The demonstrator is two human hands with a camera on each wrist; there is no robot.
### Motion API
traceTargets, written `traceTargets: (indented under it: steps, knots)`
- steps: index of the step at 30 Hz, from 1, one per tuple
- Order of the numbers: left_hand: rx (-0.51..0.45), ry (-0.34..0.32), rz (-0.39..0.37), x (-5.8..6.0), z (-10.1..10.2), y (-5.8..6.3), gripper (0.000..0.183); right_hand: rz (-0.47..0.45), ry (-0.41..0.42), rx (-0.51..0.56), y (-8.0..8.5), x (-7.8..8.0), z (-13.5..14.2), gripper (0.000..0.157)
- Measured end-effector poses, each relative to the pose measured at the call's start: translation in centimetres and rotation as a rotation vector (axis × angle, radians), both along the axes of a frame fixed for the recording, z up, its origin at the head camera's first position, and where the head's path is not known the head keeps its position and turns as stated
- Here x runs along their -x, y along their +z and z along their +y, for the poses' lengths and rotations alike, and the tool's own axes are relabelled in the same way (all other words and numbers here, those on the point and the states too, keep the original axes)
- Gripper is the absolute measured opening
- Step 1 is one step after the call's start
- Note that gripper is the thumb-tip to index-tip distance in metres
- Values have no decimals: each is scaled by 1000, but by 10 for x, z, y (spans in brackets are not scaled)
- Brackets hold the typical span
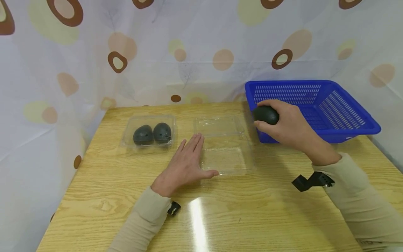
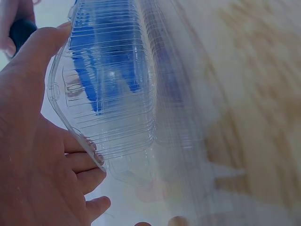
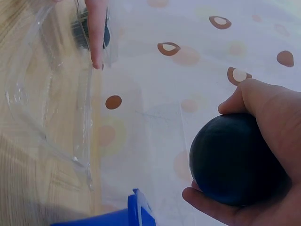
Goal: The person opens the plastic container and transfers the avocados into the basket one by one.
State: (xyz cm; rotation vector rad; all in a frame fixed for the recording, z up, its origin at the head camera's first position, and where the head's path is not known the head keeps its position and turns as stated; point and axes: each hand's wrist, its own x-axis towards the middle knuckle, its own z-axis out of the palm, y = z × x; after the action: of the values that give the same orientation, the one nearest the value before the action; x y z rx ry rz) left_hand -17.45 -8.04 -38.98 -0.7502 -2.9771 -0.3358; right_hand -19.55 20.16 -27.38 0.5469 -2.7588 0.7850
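Left: apparently closed box point(image 1: 130, 126) on counter point(image 1: 252, 213), two avocados point(image 1: 143, 135) side by side inside, likely kept from rolling. Left hand point(image 1: 185, 163) spread wide against open box point(image 1: 225, 159), presumably steadying it. Right hand point(image 1: 289, 122) holds another avocado point(image 1: 266, 115) near blue basket point(image 1: 343, 132), fingers cupped, likely against slipping.

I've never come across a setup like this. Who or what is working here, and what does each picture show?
There is no machine: a person works with bare hands. The widest picture is taken from the person's head, looking forward and down; the other two are taken from the left and right wrists. On the wooden table stand a clear box with two dark oval objects inside, an open clear box and a blue basket. The left hand touches the edge of the open clear box; the right hand grips a third dark oval object near the blue basket.
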Motion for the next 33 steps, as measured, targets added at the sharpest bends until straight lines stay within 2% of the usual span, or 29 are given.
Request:
traceTargets:
  steps: [10, 20, 33]
  knots:
    - [-3, 3, 0, 0, 0, 2, 112, -36, -75, -10, 0, 14, 23, 52]
    - [-7, 1, 1, 0, -2, 0, 113, -57, -115, -18, -12, 34, 44, 55]
    - [-11, 1, -20, 0, -1, 0, 111, -117, -151, -82, -34, 58, 67, 57]
